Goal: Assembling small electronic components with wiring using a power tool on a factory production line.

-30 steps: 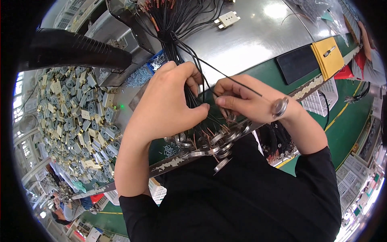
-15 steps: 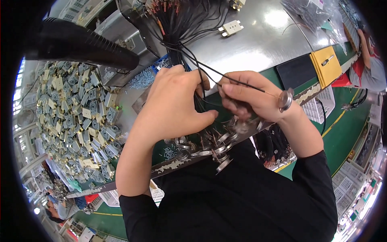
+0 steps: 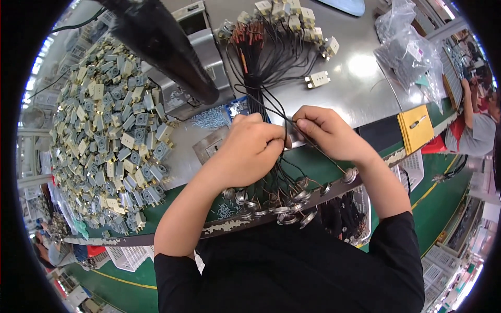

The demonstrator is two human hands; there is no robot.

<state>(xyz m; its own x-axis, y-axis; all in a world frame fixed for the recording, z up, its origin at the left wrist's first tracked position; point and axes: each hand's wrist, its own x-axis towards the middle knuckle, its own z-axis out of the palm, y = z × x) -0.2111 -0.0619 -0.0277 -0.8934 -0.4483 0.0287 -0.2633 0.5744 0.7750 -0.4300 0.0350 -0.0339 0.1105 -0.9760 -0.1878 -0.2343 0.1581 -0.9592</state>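
A bundle of black cables (image 3: 254,86) runs toward me across the bench. My left hand (image 3: 250,151) is closed around its near part, thumb and forefinger pressed together. Off to its right, my right hand (image 3: 326,133) pinches one black cable drawn out from the bundle. That cable's round metal disc (image 3: 349,175) hangs below my right wrist. More round metal discs (image 3: 284,209) on bare wire ends cluster along the bench's near edge, below my left hand. At the far end, cream plug blocks (image 3: 308,18) and orange-tipped ends (image 3: 249,36) fan out. My fingers hide part of the cables.
A large heap of grey and cream plug parts (image 3: 112,135) fills the left. Beside it are a black tube (image 3: 167,49), a metal box (image 3: 209,62) and loose blue screws (image 3: 209,119). A yellow pad with a pen (image 3: 416,130) lies right, near plastic bags (image 3: 409,52). Another person (image 3: 480,122) works far right.
My right hand has turned and closed tighter on the cable, and its disc now hangs lower. My left hand has closed around the bundle. The view has shifted, showing more of the far bench.
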